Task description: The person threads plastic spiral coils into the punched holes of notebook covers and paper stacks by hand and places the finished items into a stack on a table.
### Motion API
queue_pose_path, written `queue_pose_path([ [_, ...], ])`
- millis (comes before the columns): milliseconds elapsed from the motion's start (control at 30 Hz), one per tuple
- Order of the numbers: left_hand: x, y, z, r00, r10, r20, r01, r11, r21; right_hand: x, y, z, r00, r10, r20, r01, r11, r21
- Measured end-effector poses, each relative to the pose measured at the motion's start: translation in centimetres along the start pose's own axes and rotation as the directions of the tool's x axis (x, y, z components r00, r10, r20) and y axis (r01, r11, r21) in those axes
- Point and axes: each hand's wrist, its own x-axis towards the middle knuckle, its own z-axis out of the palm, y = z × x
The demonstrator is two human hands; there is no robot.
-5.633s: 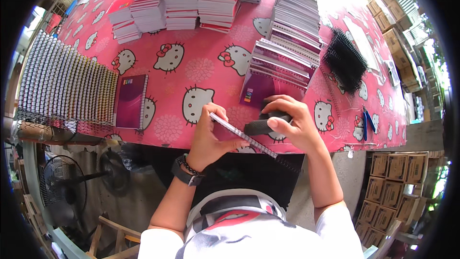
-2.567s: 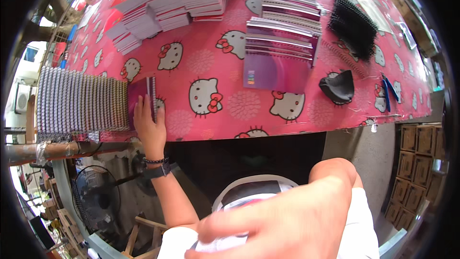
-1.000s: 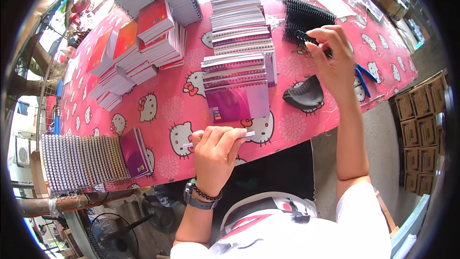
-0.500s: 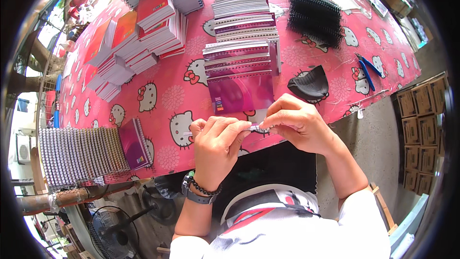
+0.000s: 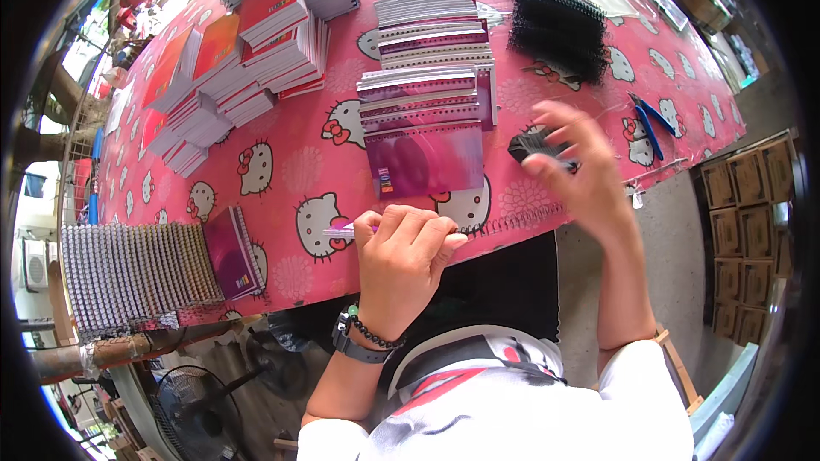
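My left hand (image 5: 406,248) is closed on a thin purple notebook (image 5: 340,232), seen nearly edge-on, so its cover is mostly hidden. From it a dark spiral binding coil (image 5: 525,218) sticks out to the right along the table's near edge. My right hand (image 5: 585,171) is raised off the coil, fingers apart, holding nothing I can see and slightly blurred. It partly covers a black curved rubber-like piece (image 5: 530,145) on the table. Just beyond my left hand lies a row of purple-covered notebooks (image 5: 427,160) with punched holes along their edges.
A pink patterned cloth (image 5: 286,171) covers the table. Black coils (image 5: 559,30) lie in a heap at the far right, with blue-handled pliers (image 5: 653,126) nearer. Coil-bound notebooks (image 5: 141,277) stand at the left, and red-covered stacks (image 5: 273,8) behind. Cartons (image 5: 743,230) sit beyond the right edge.
My right hand has let go at the notebook's edge and moved right and away, over the black piece. The coil now shows stretched out to the right. My left hand stays on the notebook.
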Motion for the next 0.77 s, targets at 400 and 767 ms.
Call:
queue_pose_path([
  [400, 0.7, -1.3, -1.6, 0.993, -0.079, -0.082, 0.077, 0.997, -0.031, -0.9, 4.2, -1.6, 0.984, 0.039, 0.176, -0.064, 0.989, 0.135],
  [767, -1.5, -1.4, -1.5, 0.999, -0.017, -0.046, 0.011, 0.992, -0.128, -1.4, 0.9, 2.2, 0.847, -0.293, 0.443, -0.039, 0.798, 0.602],
])
